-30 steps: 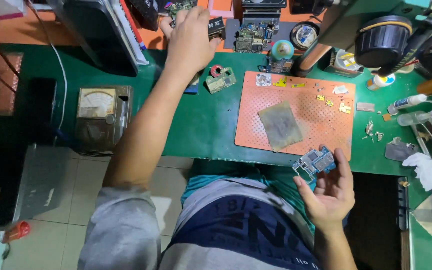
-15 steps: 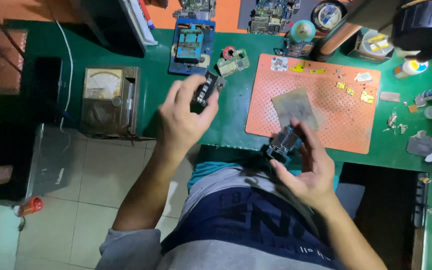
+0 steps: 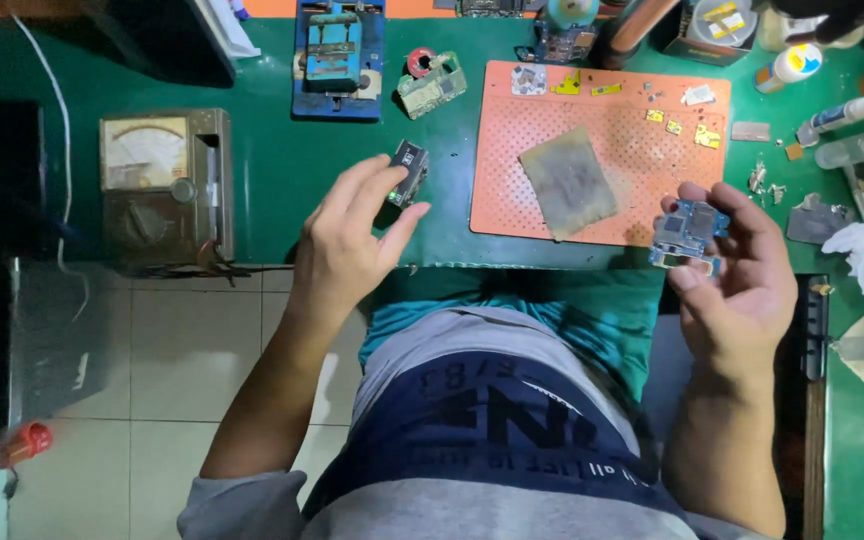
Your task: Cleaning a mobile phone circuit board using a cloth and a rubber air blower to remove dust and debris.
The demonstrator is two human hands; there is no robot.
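Spreading apart since half a second ago, the hands now work separately: the left hand (image 3: 347, 240) pinches a small dark module (image 3: 409, 170), possibly a camera unit, over the green bench (image 3: 282, 160), while the right hand (image 3: 742, 275) fingers clamp the blue circuit board (image 3: 690, 232) beside the orange mat (image 3: 602, 150).

**Hidden, cropped and unreadable**

The left hand (image 3: 347, 245) covers the near end of the small black module (image 3: 409, 172), so its full shape cannot be told. The right hand (image 3: 742, 280) hides the right edge of the blue circuit board (image 3: 689, 232); its chips are too small to make out. At the far edge, the blue fixture (image 3: 337, 55) and the containers (image 3: 717, 25) are cut off. The tiny parts (image 3: 677, 120) on the orange mat (image 3: 512, 190) are too small to identify.
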